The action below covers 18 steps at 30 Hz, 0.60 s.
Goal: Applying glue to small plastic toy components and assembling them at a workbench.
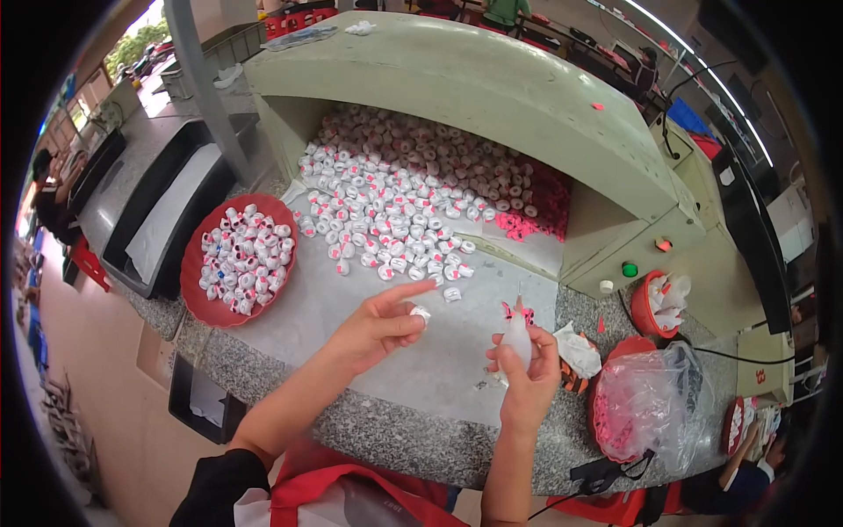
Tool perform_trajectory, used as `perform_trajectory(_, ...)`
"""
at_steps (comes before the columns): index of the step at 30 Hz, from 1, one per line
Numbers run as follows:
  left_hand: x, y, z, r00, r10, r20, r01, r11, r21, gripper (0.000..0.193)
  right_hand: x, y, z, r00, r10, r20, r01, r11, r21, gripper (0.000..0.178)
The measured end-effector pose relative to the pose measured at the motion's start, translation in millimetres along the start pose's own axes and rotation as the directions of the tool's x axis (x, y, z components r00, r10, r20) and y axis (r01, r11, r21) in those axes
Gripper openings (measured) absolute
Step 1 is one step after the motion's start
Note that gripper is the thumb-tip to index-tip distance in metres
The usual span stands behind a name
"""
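"What kind of place was it?"

"A workshop, like in a factory. I stood there and saw a big pale green hood with a round green button."

"What else told you?"

"Tons of little white pieces lay in a heap, nearly all alike. A red bowl was full too. And other people were around the room."

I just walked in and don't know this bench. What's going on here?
The person's left hand pinches a small white piece, while the right hand holds a translucent bottle with its narrow tip pointing away. Ahead, many loose white pieces with pink marks spread out from inside a pale green housing. To the left, a red bowl holds more.
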<state>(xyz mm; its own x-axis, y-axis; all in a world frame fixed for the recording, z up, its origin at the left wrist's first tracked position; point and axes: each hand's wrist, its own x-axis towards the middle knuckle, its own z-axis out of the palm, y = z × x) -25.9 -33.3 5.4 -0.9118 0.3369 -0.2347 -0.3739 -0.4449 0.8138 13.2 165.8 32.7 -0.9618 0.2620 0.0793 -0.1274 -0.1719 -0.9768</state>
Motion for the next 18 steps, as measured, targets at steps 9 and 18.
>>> perform_trajectory(9, -13, -5, 13, 0.987, 0.029, 0.158, 0.028, 0.937, -0.348, 0.040, -16, -8, 15, 0.880, -0.446, -0.165, 0.355, 0.847, -0.395, 0.024)
perform_trajectory(18, -21, -11, 32, 0.925, 0.381, -0.001, -0.379, 0.920, 0.097, 0.032, -39, -1, 13, 0.804, -0.561, 0.196, 0.579, 0.664, -0.473, 0.029)
